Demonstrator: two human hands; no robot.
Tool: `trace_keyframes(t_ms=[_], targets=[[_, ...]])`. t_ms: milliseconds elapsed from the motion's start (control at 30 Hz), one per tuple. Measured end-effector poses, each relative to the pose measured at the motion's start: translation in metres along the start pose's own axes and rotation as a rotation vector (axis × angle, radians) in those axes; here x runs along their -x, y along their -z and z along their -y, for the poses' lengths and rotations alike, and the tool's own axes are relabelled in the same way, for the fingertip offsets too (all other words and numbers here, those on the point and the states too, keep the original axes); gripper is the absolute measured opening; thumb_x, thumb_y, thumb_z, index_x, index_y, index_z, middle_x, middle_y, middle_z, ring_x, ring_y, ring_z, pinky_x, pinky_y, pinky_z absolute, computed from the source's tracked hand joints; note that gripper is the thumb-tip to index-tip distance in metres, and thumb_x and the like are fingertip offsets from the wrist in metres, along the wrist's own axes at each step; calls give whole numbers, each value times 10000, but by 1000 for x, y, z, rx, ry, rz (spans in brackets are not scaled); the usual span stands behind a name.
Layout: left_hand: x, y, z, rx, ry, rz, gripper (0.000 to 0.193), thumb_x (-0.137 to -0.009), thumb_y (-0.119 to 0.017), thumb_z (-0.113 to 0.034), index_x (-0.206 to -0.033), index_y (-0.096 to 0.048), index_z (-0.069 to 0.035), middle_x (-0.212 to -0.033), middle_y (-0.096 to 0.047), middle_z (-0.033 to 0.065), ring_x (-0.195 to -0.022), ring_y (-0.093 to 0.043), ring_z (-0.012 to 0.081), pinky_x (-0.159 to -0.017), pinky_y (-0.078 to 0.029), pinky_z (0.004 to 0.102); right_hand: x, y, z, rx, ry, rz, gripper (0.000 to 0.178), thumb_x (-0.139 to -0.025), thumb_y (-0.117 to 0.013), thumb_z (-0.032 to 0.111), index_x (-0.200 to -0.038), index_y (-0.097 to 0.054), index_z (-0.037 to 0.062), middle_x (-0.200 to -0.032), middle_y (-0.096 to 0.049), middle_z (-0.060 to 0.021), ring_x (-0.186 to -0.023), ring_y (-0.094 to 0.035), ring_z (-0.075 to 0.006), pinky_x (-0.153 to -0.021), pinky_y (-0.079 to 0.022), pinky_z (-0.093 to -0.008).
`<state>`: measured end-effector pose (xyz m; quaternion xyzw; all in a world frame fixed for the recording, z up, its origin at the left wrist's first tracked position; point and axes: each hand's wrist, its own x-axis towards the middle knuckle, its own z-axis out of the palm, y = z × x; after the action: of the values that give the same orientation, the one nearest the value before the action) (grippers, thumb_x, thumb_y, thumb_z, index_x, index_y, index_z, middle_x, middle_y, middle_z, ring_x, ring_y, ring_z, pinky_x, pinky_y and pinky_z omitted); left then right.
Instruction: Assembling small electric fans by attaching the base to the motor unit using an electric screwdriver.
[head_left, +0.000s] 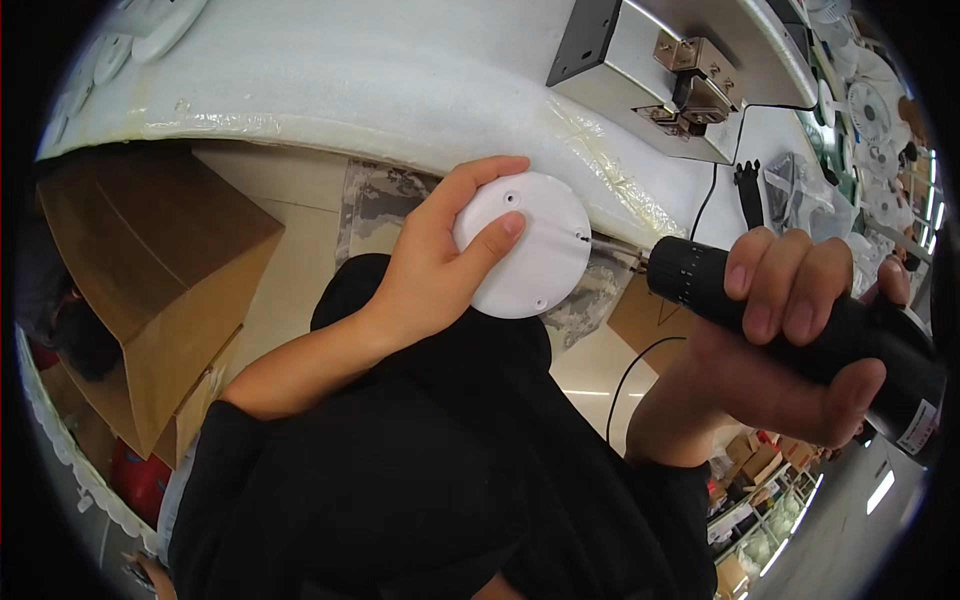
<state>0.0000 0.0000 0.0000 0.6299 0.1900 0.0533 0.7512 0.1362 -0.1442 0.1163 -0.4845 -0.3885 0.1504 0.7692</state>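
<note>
My left hand (430, 260) grips a round white plastic disc (540, 235) by its left side, thumb lying across the flat face. Small screw holes sit near the disc's rim. A black electric screwdriver (690, 272) is wrapped in the fingers of my right hand (780, 320). Its thin metal bit points left and reaches the right edge of the disc, where a small dark screw or hole shows. Whether the bit is seated in it I cannot tell. Disc and driver are held above my lap, just off the table's near edge.
A metal box fixture with a latch (695, 90) stands on the white-covered table (350, 60) at the far right. White round parts (165, 30) lie at the far left. Left of me is an open cardboard box (160, 270). A black cable (625, 375) hangs below the driver.
</note>
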Motion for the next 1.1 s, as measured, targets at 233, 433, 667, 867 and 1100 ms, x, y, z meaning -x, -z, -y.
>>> trace_keyframes(t_ms=[233, 433, 667, 867, 1100], targets=[[-3, -4, -1, 55, -18, 13, 404, -930, -561, -121, -1322, -487, -57, -1215, -549, 133, -1007, -561, 199, -868, -480, 292, 0, 3, 8, 55, 49, -33, 544, -838, -548, 430, -1268, -481, 104, -732, -505, 23, -576, -480, -85, -624, -419, -294], [-4, -8, -5, 110, -12, 45, 406, -927, -560, -114, -1322, -486, -57, -1203, -551, 132, -985, -563, 192, -845, -487, 290, -3, 11, 18, -95, 141, -60, 591, -862, -490, 552, -1291, -427, 150, -737, -541, -17, -546, -524, -128, -564, -460, -302], [21, 14, -33, 217, 160, 91, 400, -908, -570, -101, -1299, -502, -51, -1170, -578, 147, -979, -584, 193, -830, -510, 296, 3, -5, 57, -20, 43, -18, 564, -851, -578, 416, -1305, -463, 101, -775, -515, 8, -613, -495, -100, -650, -422, -298], [22, 118, -193, 241, -46, 248, 757, -704, -638, -180, -1361, -385, 98, -1121, -566, 291, -895, -632, 322, -775, -542, 371, -11, -21, 62, 38, 99, -335, 530, -870, -611, 375, -1274, -390, 113, -664, -523, -26, -492, -484, -131, -518, -450, -292], [-71, 132, -265, -511, -945, -282, 542, -882, -492, -290, -1351, -486, -17, -1228, -587, 197, -1126, -576, 280, -943, -484, 387, -2, -5, 53, -58, 180, -343, 476, -864, -636, 356, -1186, -391, 103, -643, -542, -46, -503, -519, -156, -532, -469, -297]])
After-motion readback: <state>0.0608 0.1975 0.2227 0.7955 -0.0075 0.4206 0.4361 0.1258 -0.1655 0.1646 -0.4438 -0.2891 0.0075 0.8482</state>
